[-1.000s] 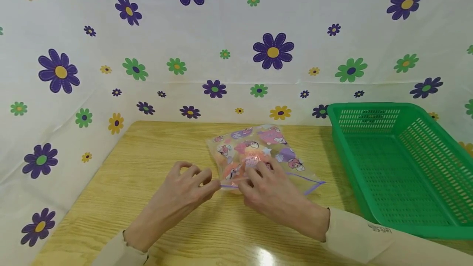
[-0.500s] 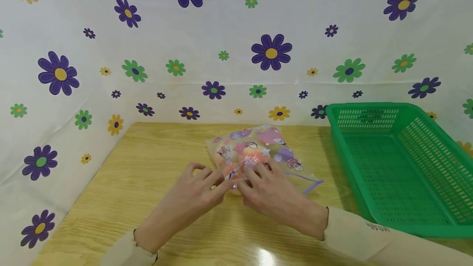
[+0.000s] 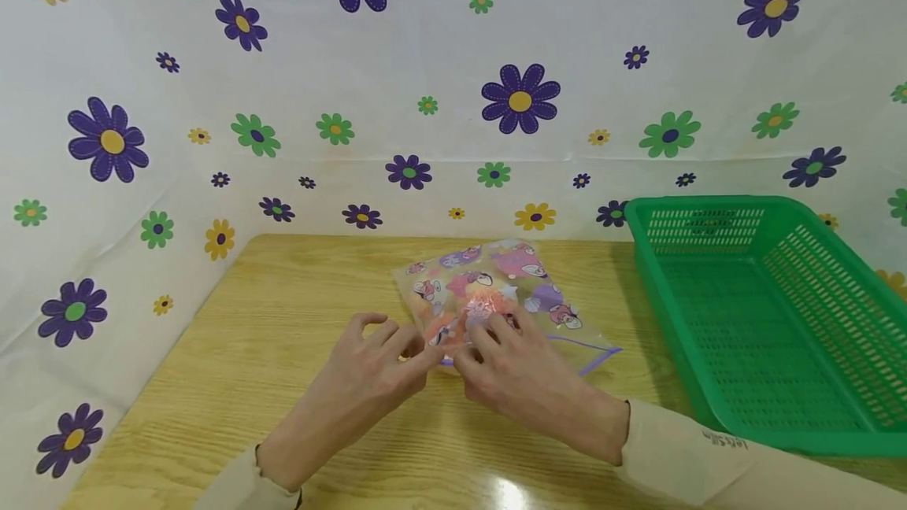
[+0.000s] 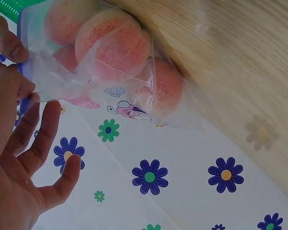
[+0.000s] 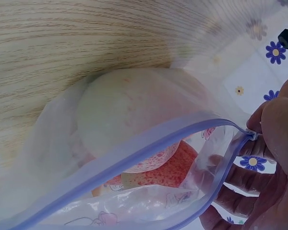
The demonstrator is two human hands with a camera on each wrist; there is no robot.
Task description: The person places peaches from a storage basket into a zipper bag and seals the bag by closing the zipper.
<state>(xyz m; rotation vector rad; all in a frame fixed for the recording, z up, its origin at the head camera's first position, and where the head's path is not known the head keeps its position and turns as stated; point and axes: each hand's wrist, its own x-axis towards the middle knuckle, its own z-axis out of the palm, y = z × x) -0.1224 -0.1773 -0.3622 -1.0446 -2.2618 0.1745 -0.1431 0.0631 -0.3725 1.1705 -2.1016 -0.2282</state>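
**Two hands working at the zip edge of a printed bag of peaches**

A clear plastic bag [image 3: 489, 297] with cartoon prints is lying on the wooden table [image 3: 283, 321], near the middle, and its zip edge is pointing toward the person. Inside it, several round pink-orange peaches [image 4: 120, 43] are sitting close together; they are probably keeping the bag in place while the hands are working.

The left hand [image 3: 368, 372] is pinching the near-left corner of the purple zip strip [image 5: 149, 143] between thumb and forefinger, while its other fingers are spreading loosely away from the plastic. The right hand [image 3: 520, 372] is also gripping the strip just beside it, with its fingertips curling over the edge. In the right wrist view the mouth of the bag is standing open, and the two sides of the strip are apart. Both hands are holding at the same corner, I think because there the two sides can be brought together exactly.

A green basket [image 3: 751, 321] is standing at the right side of the table, apart from the bag. A flower-printed cloth [image 3: 425, 61] is hanging behind the table.
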